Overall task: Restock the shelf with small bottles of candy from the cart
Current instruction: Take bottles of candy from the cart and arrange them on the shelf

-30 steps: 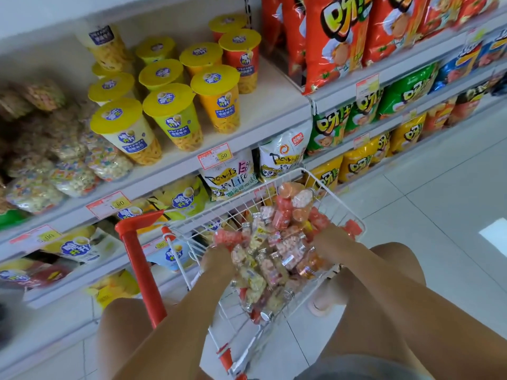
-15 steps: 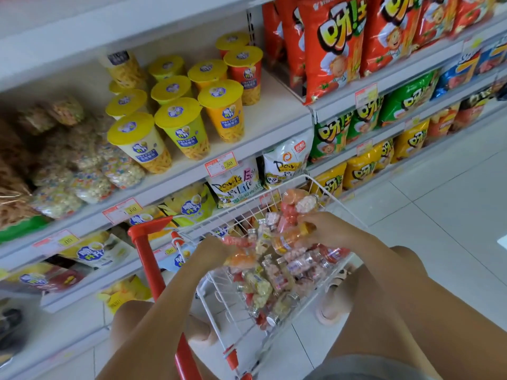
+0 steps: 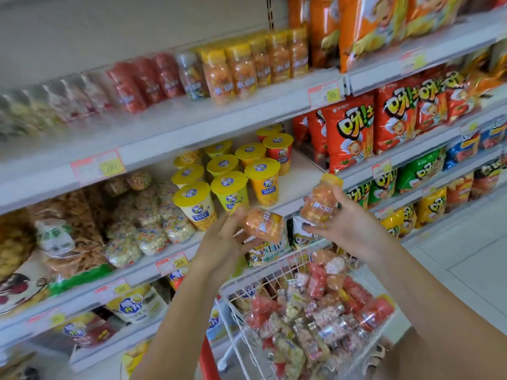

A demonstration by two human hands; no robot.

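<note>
Orange bottles [image 3: 264, 225]; white cart [image 3: 247, 281]

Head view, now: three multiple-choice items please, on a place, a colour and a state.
1. The shelved candy bottles stand: A) on the shelf above the yellow-lidded cups; B) on the floor; C) on the shelf below them.
2. The bottle in the right hand looks: A) blue; B) orange; C) black.
3. The left hand: A) is empty; B) grips the cart handle; C) holds a second bottle.
Answers: 1 A, their row sits one shelf higher; 2 B, orange contents under a yellow cap; 3 C, its fingers hold it.
</note>
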